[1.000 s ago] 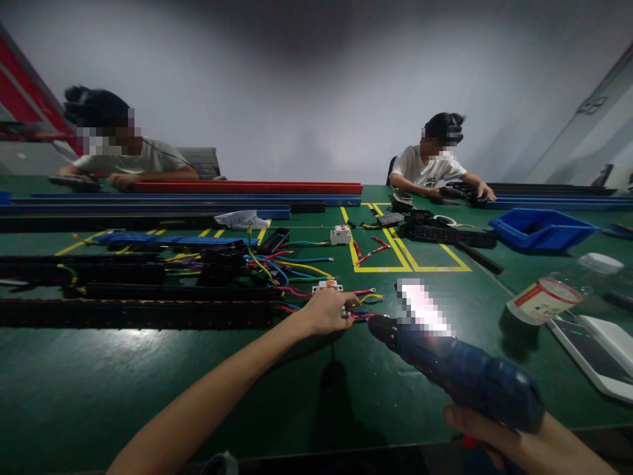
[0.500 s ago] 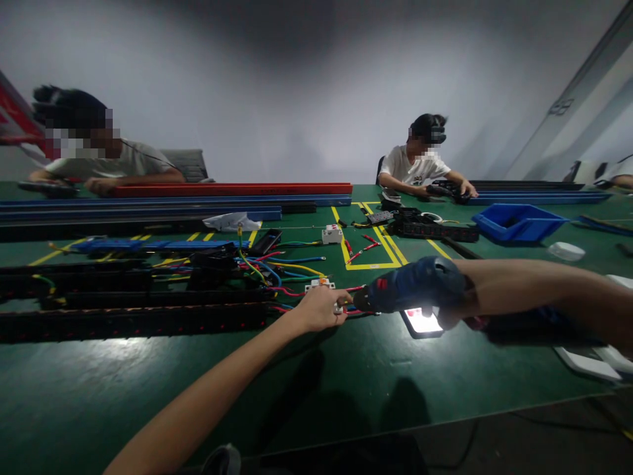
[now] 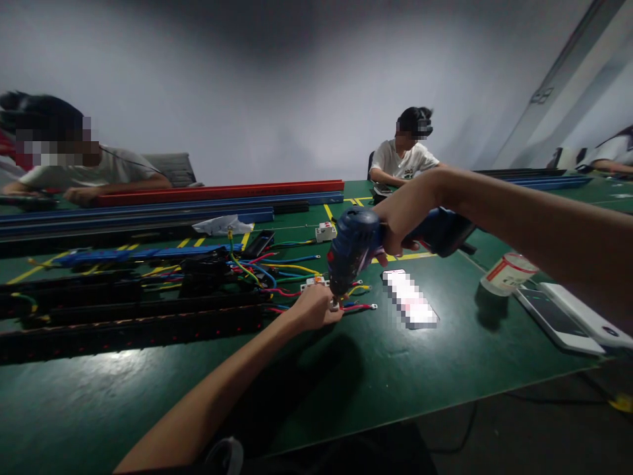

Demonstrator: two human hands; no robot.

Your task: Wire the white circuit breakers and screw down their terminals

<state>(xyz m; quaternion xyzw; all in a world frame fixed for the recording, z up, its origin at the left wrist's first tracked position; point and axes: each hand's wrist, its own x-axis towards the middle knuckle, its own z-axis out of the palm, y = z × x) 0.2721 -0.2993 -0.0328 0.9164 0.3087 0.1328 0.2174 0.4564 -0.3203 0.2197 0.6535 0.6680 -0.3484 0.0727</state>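
My right hand [image 3: 395, 227] is wrapped round the grip of a blue cordless drill [image 3: 352, 241]. The drill tilts downward, and its tip reaches the white part at my left fingertips. My left hand [image 3: 314, 309] is closed on a white circuit breaker [image 3: 312, 284], mostly covered by the hand. Red, blue and yellow wires [image 3: 359, 307] with metal lugs stick out to the right of my fingers. More coloured wires [image 3: 281, 264] run in from black slotted strips [image 3: 148, 323] on the left.
Another white breaker [image 3: 325, 231] sits farther back. A lit phone [image 3: 410, 300], a labelled plastic tub [image 3: 509, 274] and a white device [image 3: 558, 316] lie to the right. Red and blue rails [image 3: 222, 191] run along the back. Co-workers [image 3: 403, 155] sit across the table.
My right hand has raised the drill and swung it from lying level to pointing down at the breaker. My left hand keeps its hold. The view has turned slightly right.
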